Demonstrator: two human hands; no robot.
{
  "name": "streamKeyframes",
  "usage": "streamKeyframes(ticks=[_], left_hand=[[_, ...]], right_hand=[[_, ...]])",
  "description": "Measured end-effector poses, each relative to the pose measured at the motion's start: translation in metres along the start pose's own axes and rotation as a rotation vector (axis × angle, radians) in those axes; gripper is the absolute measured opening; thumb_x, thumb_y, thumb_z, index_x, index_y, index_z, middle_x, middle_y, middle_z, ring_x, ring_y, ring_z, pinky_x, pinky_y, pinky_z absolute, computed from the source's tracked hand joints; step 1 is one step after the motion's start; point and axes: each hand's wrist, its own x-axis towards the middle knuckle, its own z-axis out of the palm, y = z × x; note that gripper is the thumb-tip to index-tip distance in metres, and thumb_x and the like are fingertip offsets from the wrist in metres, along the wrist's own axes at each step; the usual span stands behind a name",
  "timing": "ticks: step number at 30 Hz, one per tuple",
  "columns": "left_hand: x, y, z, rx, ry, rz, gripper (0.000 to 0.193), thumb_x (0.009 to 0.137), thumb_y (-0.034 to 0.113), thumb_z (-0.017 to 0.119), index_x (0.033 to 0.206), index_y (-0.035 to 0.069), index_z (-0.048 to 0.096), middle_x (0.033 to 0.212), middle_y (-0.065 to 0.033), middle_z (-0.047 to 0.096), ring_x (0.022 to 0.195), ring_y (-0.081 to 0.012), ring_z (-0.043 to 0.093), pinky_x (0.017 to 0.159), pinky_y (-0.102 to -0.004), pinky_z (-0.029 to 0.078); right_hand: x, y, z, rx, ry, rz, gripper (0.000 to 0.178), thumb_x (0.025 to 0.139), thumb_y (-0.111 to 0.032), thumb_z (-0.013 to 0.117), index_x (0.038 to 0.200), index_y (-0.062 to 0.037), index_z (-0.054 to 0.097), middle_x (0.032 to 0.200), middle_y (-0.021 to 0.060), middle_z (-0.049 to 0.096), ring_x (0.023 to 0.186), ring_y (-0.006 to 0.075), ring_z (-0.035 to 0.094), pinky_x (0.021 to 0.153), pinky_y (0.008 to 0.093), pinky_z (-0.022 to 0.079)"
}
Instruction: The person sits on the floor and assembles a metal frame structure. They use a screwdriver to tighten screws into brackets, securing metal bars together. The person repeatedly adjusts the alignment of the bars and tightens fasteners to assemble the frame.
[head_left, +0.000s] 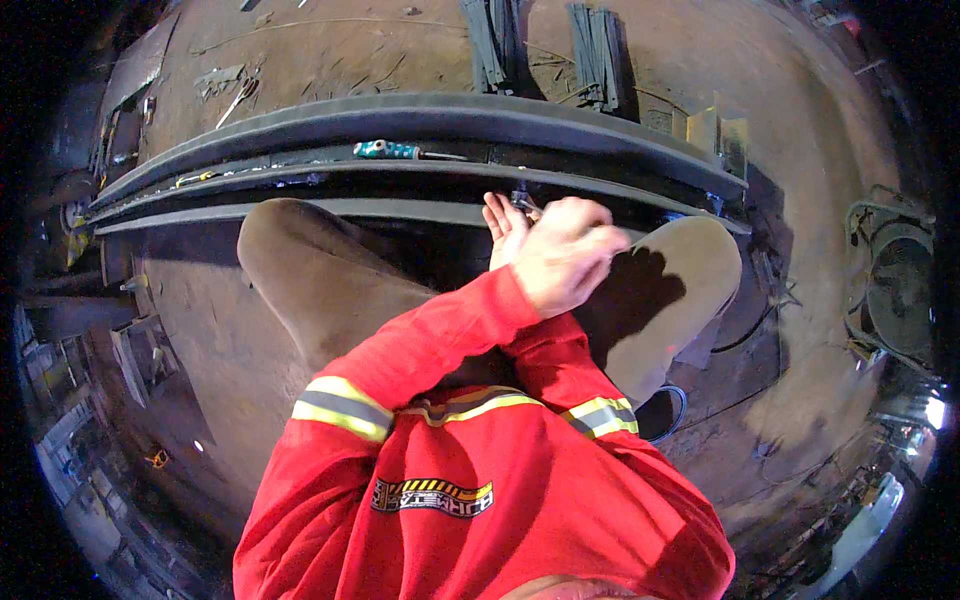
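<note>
I sit with knees apart before long dark steel beams (400, 208), and my forearms cross over my lap. My left hand (572, 262), reaching across to the right, is above the other wrist. Its fingers are curled and smeared by motion; whatever they may hold is hidden. Beneath it, my right hand (503, 228) is turned partly palm up at the near beam. A small dark metal piece (520, 200) shows at its fingers; its kind is unclear. Along the beam, left of the hands, lies a screwdriver (388, 150) with a teal and white handle.
Two bundles of flat metal bars (598, 58) lie beyond the beams. A yellowish metal block (715, 135) stands at the beams' right end. Far left, a long-handled tool (238, 102) rests on the brown floor. A round framed object (900, 285) stands at right, and a cable loop (682, 412) lies by my right leg.
</note>
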Motion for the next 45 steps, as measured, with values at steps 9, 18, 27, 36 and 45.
streamKeyframes(ticks=[9,18,27,36,45], left_hand=[[0.032,-0.058,0.105,0.344,-0.791,-0.111,0.028,0.089,0.018,0.044,0.113,0.006,0.052,0.104,-0.0147,0.060,0.094,-0.0323,0.061,0.074,-0.0418,0.051],[0.030,-0.029,0.101,0.808,-0.803,-0.036,0.030,0.088,0.019,0.046,0.115,0.012,0.056,0.096,-0.0140,0.063,0.087,-0.0300,0.064,0.063,-0.0407,0.051],[0.072,0.018,0.020,0.196,-0.245,0.008,0.028,0.079,0.009,0.056,0.107,0.006,0.052,0.087,-0.0117,0.063,0.077,-0.0294,0.066,0.057,-0.0390,0.053],[-0.034,-0.082,-0.118,-0.644,0.933,-0.815,0.042,0.085,-0.001,0.059,0.122,0.010,0.041,0.095,-0.0133,0.060,0.079,-0.0257,0.065,0.068,-0.0404,0.058],[-0.062,-0.117,-0.083,-0.704,1.104,-0.963,0.041,0.082,0.001,0.065,0.115,0.010,0.044,0.091,-0.0099,0.059,0.076,-0.0196,0.062,0.061,-0.0366,0.058]], right_hand=[[0.022,0.005,-0.024,-0.218,-0.093,0.175,0.016,0.093,-0.026,0.055,0.104,-0.0161,0.051,0.107,0.0048,0.063,0.100,0.0216,0.062,0.087,0.0356,0.050],[0.014,-0.006,-0.002,-0.188,0.127,0.172,0.010,0.091,-0.019,0.059,0.092,-0.0144,0.050,0.105,0.0116,0.063,0.101,0.0269,0.061,0.087,0.0374,0.051],[0.021,-0.003,-0.022,-0.155,0.061,0.190,0.027,0.089,-0.019,0.060,0.112,-0.0077,0.051,0.110,0.0130,0.059,0.108,0.0282,0.057,0.092,0.0389,0.049],[0.011,-0.009,0.008,-0.167,0.252,0.104,0.015,0.088,-0.013,0.061,0.097,-0.0028,0.053,0.100,0.0194,0.063,0.083,0.0329,0.067,0.066,0.0403,0.058],[0.006,-0.016,0.011,-0.225,0.194,0.072,0.008,0.088,-0.012,0.061,0.092,-0.0055,0.059,0.099,0.0169,0.064,0.089,0.0291,0.066,0.072,0.0379,0.057]])
